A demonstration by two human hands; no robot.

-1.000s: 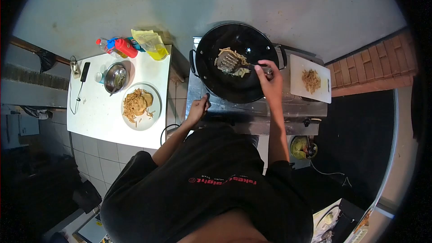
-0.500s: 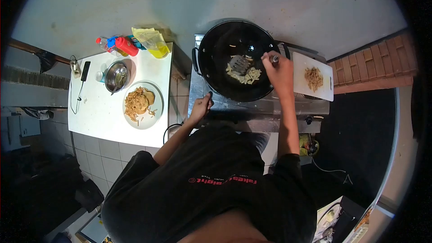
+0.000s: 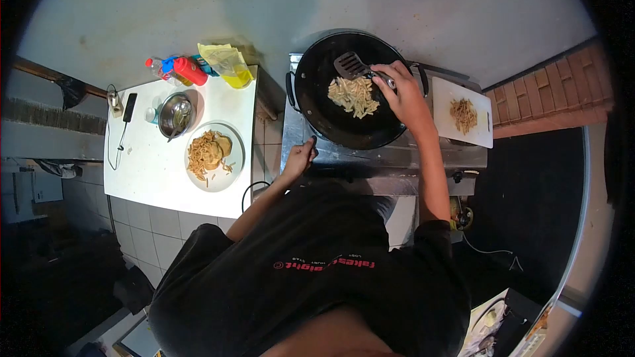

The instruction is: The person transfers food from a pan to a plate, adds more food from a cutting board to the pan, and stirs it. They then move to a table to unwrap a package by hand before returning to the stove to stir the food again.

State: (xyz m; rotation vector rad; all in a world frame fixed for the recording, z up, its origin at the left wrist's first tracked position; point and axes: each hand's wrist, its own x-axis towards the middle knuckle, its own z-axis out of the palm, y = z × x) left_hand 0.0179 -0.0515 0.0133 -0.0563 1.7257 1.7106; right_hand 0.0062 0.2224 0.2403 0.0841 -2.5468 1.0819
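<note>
Head view, upper middle of frame: right hand clamped on handle of spatula, over right side of wok. Spatula's long axis running up-left from that hand, blade lifted near far rim, apart from fries. Fries heaped mid-wok, just left of right hand, just below blade. Left hand lower down, at front edge of stove, fingers curled; cannot tell whether gripping anything. Right hand much nearer the fries.
</note>
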